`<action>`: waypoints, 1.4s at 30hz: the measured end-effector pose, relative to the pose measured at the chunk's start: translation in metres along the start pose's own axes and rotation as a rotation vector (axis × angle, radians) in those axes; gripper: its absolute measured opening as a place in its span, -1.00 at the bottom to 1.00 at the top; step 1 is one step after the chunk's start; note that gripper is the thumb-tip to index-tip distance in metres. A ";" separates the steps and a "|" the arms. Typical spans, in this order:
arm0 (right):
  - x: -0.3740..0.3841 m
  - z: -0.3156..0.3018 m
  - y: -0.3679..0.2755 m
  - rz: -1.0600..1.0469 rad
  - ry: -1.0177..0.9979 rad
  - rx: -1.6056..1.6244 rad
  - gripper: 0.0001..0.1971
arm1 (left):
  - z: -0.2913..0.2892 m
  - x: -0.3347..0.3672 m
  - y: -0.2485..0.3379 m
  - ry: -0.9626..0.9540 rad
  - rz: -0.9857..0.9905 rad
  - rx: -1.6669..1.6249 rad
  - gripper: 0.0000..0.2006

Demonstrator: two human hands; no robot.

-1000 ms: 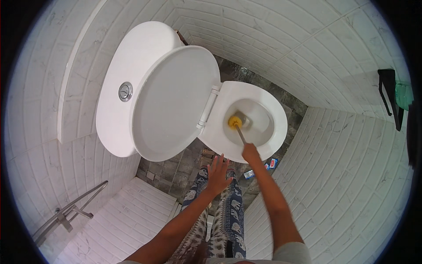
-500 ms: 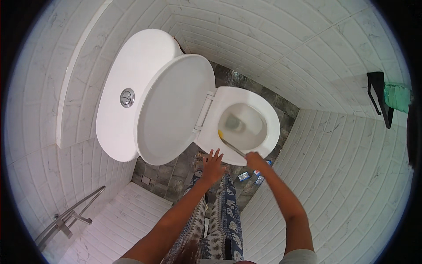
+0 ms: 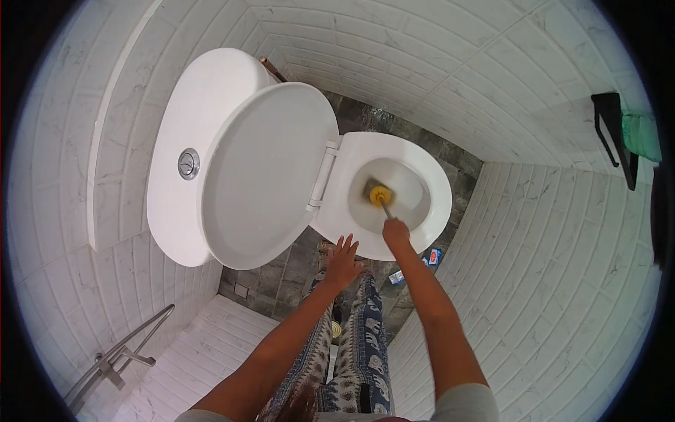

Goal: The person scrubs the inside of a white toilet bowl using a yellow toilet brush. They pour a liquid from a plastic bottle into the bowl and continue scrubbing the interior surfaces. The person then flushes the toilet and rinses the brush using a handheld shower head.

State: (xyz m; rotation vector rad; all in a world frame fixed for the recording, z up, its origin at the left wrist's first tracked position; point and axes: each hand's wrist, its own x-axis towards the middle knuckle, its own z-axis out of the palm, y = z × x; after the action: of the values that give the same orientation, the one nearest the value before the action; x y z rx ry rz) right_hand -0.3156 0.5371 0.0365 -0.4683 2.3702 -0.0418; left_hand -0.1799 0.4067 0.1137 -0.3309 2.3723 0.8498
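Note:
Inside the bowl of a white toilet (image 3: 437, 197) is a toilet brush (image 3: 380, 196) with a round yellow head. Its thin handle rises toward me, and my right hand (image 3: 396, 231) is closed around it above the near part of the rim. The brush head lies at the drain opening, partly covering it. My left hand (image 3: 342, 262) has its fingers spread near the front-left edge of the seat and holds nothing; whether the fingertips touch the rim I cannot tell. The toilet lid (image 3: 271, 179) stands raised against the cistern.
The white cistern (image 3: 179, 211) has a round chrome flush button (image 3: 188, 164). Small blue-and-white packets (image 3: 434, 257) lie on the dark tiled floor by the right wall. A black holder (image 3: 613, 137) with something green sits on the right wall; a metal rail (image 3: 119, 352) is at lower left.
The brush head has moved from the near-left side of the bowl to the drain in its middle. My right hand has shifted forward and slightly left. My left hand stays nearly in place.

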 end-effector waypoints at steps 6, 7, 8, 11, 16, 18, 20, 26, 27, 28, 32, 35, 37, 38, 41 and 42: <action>0.065 0.031 -0.001 -0.208 -0.140 -0.162 -0.83 | -0.005 0.002 -0.001 -0.017 0.015 0.046 -0.40; 0.056 0.045 0.023 -0.055 -0.255 0.723 -0.83 | -0.007 0.004 0.004 -0.011 0.036 0.043 -0.40; 0.039 0.052 0.047 -0.140 -0.160 1.009 -0.82 | -0.008 0.005 0.004 -0.026 0.021 0.038 -0.40; -0.040 0.054 0.105 -0.439 0.298 0.977 -0.79 | -0.009 0.005 0.008 -0.060 0.007 0.022 -0.40; -0.098 -0.001 0.058 0.269 -0.140 2.833 -0.69 | -0.020 -0.002 0.003 -0.001 -0.010 -0.002 -0.39; -0.091 0.001 0.050 0.410 -0.345 3.062 -0.75 | -0.018 0.005 0.011 -0.011 0.048 0.002 -0.38; -0.052 -0.012 -0.004 0.591 0.075 2.128 -0.84 | -0.019 0.011 0.020 -0.031 0.048 0.063 -0.38; -0.065 -0.004 0.016 -0.630 0.183 0.245 -0.91 | -0.014 0.006 -0.001 -0.078 -0.158 0.151 -0.36; -0.064 -0.005 0.066 -0.741 0.006 0.141 -0.89 | -0.011 0.009 0.001 -0.097 -0.151 0.155 -0.36; -0.060 -0.042 0.081 -0.606 -0.228 0.007 -0.86 | -0.010 0.007 -0.010 -0.106 -0.187 0.163 -0.36; -0.014 -0.143 0.111 -0.019 -0.250 -0.108 -0.83 | -0.006 0.006 -0.009 -0.049 -0.110 0.097 -0.38; 0.003 -0.143 0.049 0.051 0.007 0.059 -0.71 | -0.002 0.010 -0.002 -0.050 -0.120 0.088 -0.38; 0.020 -0.103 0.031 -0.066 -0.005 -0.065 -0.75 | 0.000 0.013 0.013 -0.104 -0.098 0.093 -0.37; 0.028 -0.085 0.019 -0.019 -0.034 -0.127 -0.76 | 0.001 0.015 0.018 -0.097 -0.061 0.079 -0.37; 0.053 -0.025 0.001 0.063 -0.021 0.062 -0.76 | 0.000 0.018 0.019 -0.055 0.006 0.047 -0.37; 0.053 -0.012 -0.007 0.085 -0.009 0.135 -0.76 | 0.001 0.019 0.012 -0.041 0.011 0.042 -0.37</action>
State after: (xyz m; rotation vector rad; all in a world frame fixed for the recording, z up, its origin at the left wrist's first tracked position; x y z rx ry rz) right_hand -0.3575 0.5113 0.0131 -0.3024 2.3574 -0.1591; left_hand -0.1997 0.4159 0.1080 -0.2812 2.3526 0.8028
